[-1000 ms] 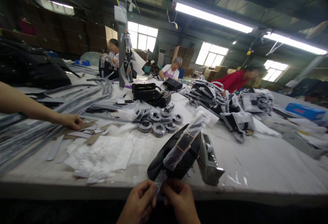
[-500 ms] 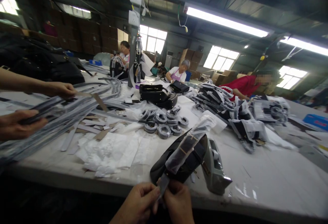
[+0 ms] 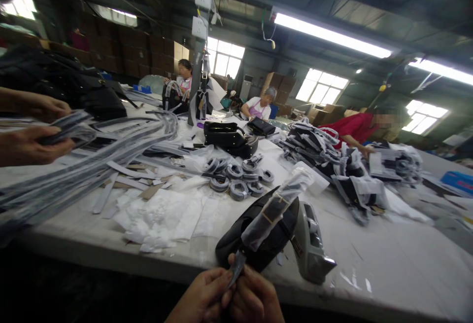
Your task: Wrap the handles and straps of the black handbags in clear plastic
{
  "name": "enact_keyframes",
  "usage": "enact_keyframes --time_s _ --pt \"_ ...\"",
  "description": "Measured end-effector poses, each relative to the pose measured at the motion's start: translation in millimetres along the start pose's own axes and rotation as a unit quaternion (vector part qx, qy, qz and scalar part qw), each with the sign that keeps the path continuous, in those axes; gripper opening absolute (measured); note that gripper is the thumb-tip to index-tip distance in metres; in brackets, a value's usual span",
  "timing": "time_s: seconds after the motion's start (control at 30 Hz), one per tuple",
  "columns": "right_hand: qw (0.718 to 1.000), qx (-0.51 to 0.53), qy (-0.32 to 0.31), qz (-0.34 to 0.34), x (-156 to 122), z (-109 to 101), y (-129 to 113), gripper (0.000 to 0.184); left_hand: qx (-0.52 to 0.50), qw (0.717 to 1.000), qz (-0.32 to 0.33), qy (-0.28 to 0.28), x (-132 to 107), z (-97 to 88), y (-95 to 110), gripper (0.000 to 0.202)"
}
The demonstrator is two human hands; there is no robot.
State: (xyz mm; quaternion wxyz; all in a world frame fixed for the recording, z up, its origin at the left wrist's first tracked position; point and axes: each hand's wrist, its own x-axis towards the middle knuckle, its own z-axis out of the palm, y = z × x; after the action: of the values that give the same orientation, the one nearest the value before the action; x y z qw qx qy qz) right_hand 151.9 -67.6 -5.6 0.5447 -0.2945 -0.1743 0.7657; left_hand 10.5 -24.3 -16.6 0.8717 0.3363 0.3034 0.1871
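Gripping the film-wrapped strap end [image 3: 237, 266] at bottom centre, the left hand [image 3: 205, 293] and right hand [image 3: 256, 293] are closed together just below the black bag [image 3: 231, 236], which sits at the table's [image 3: 358, 273] front edge. A hard tug could probably tear the film or pull the bag off that edge. Compared with half a second ago, the right fingers look more curled, and a co-worker's hands [image 3: 39, 145], far left, no longer hold out a brown strip.
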Motion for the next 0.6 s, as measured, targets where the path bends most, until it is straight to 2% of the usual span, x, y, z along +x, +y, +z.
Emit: enact_keyframes --time_s 0.07,0.17,0.23,0.3,0.33,0.4,0.47,0.5,0.6 --pt "1.000 0.016 -0.019 0.016 5 1 1 0.026 -0.004 1.000 0.000 -0.012 0 0.7 -1 0.055" --pt "0.999 -0.029 0.002 0.025 4 0 1 0.035 0.031 0.999 0.030 -0.015 0 1.7 -3 0.055" --pt "0.988 -0.143 0.042 0.030 -6 -2 -5 0.054 0.069 0.995 0.070 0.002 1 2.2 -4 0.056" --pt "0.950 -0.292 0.111 0.015 -21 -4 -21 0.066 0.099 0.989 0.107 0.031 3 2.0 -6 0.056" --pt "0.922 -0.355 0.153 -0.013 -29 -3 -32 0.067 0.112 0.986 0.119 0.046 4 1.5 -7 0.057" --pt "0.864 -0.419 0.247 -0.128 -42 5 -61 0.060 0.130 0.981 0.127 0.065 6 -0.5 -11 0.058" --pt "0.814 -0.439 0.288 -0.250 -50 19 -93 0.049 0.136 0.979 0.130 0.072 9 -3.3 -15 0.058" --pt "0.798 -0.444 0.292 -0.283 -50 27 -107 0.048 0.136 0.979 0.130 0.072 10 -4.5 -17 0.058" --pt "0.797 -0.457 0.259 -0.298 -42 50 -136 0.049 0.134 0.980 0.135 0.066 11 -4.9 -19 0.057"
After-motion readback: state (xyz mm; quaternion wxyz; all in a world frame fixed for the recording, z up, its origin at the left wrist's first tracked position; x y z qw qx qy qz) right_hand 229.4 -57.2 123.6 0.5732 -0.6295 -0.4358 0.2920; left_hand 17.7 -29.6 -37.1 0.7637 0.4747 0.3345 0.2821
